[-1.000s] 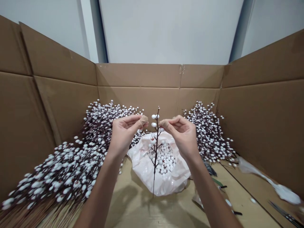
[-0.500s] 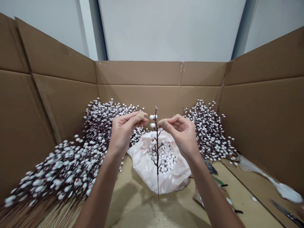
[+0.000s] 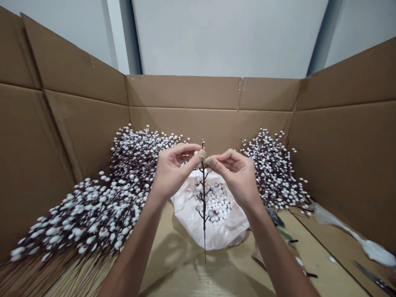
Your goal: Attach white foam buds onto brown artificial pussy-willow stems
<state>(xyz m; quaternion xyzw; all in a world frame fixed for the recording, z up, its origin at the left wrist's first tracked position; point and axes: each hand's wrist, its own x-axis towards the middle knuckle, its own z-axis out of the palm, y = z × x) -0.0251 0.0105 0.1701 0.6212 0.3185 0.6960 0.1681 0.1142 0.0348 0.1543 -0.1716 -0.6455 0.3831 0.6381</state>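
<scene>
An artificial berry branch [image 3: 203, 206] with a dark stem and white berries hangs upright between my hands, its bare lower end pointing down. My right hand [image 3: 237, 175] pinches it near the top from the right, with tan tape around the thumb. Closed from the other side, my left hand [image 3: 175, 169] has its taped thumb and fingertips on the upper part, just below the tip. The fingertips hide the berries there. Beneath and behind the branch sits a white plastic bag [image 3: 188, 225] opened out, with many loose white berries [image 3: 219, 202] inside.
Bundles of white-berry branches lie in a large pile [image 3: 102, 210] at left and a smaller pile [image 3: 269, 169] at right. Cardboard walls [image 3: 185, 93] enclose the table [image 3: 173, 272]. Scissors [image 3: 374, 278] and a twisted clear plastic bag [image 3: 375, 251] lie far right.
My left hand has moved right, from beside the branch onto its upper part. My right hand stays on the branch in nearly the same place.
</scene>
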